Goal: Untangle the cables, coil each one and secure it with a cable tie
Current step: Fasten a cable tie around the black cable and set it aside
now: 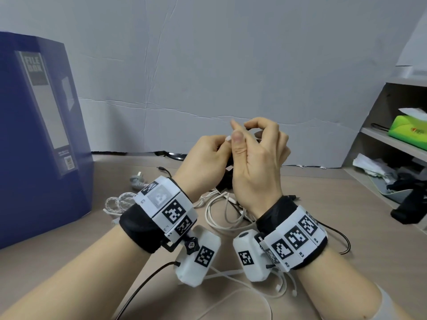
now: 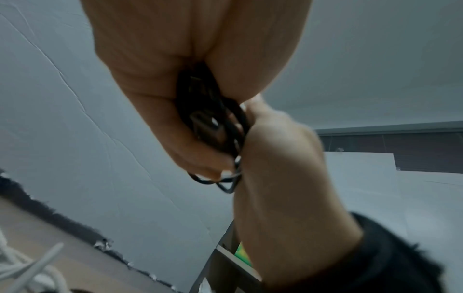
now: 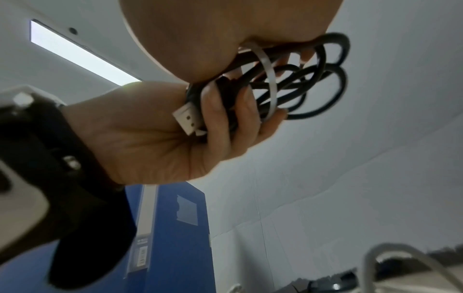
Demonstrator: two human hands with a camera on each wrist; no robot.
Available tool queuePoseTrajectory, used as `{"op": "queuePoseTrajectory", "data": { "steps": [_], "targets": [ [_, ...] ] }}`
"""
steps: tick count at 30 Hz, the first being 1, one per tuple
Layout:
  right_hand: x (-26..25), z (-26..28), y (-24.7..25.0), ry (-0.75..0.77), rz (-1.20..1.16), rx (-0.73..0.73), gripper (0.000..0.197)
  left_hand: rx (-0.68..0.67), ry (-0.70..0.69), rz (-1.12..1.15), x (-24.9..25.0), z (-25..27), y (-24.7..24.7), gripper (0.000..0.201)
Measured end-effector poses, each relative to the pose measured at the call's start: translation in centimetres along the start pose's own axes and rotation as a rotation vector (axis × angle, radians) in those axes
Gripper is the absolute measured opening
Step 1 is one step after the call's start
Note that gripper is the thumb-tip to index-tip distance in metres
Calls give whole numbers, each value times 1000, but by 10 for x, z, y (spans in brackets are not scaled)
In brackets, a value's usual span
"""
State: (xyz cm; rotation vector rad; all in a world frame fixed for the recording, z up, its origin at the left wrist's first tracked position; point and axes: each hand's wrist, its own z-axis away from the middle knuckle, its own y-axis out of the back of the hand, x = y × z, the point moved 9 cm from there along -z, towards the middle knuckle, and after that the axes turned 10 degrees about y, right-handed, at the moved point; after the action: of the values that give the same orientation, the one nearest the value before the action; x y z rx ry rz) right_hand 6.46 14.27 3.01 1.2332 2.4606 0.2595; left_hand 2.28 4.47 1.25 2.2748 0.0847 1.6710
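Black cable (image 3: 295,85), coiled and raised above the table (image 1: 323,204) in the head view, is clasped by the left hand (image 1: 205,162) and right hand (image 1: 258,158); from the left wrist, curled fingers hold its loops; from the right wrist, a white cable tie (image 3: 269,75) rings the bundle – keeping the loops pinched together while cinching should stop them springing loose

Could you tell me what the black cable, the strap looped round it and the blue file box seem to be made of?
Black cable: likely rubbery plastic sheath; smooth, faintly glossy loops.
Strap: probably a nylon cable tie; flat, thin, pale band holding its curve.
Blue file box: seemingly plastic sheet; smooth matte faces, crisp folds, clear label pocket.
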Motion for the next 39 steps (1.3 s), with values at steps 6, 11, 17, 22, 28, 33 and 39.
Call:
{"op": "queuePoseTrajectory", "data": {
  "steps": [6, 11, 17, 22, 28, 33, 39],
  "targets": [
    [-4, -6, 10, 39, 11, 41, 47, 92, -42, -162, -1, -7, 10, 44],
    [-9, -12, 14, 91, -218, 49, 47, 21, 30, -28, -8, -9, 13, 41],
    [2, -13, 2, -70, -356, -116, 50, -4, 44, -61, -9, -8, 10, 38],
    [-3, -16, 2, -59, -364, -147, 46, -19, 14, -83, -5, -8, 7, 49],
    [-3, -17, 2, -36, -408, -160, 48, -93, 21, -105, -2, -5, 4, 42],
    [4, -17, -8, -113, -585, -247, 54, -124, 54, -107, -6, -5, 8, 32],
    [3, -15, -15, -126, -550, -334, 56, -192, 54, -119, -9, -7, 11, 26]
  ]
}}
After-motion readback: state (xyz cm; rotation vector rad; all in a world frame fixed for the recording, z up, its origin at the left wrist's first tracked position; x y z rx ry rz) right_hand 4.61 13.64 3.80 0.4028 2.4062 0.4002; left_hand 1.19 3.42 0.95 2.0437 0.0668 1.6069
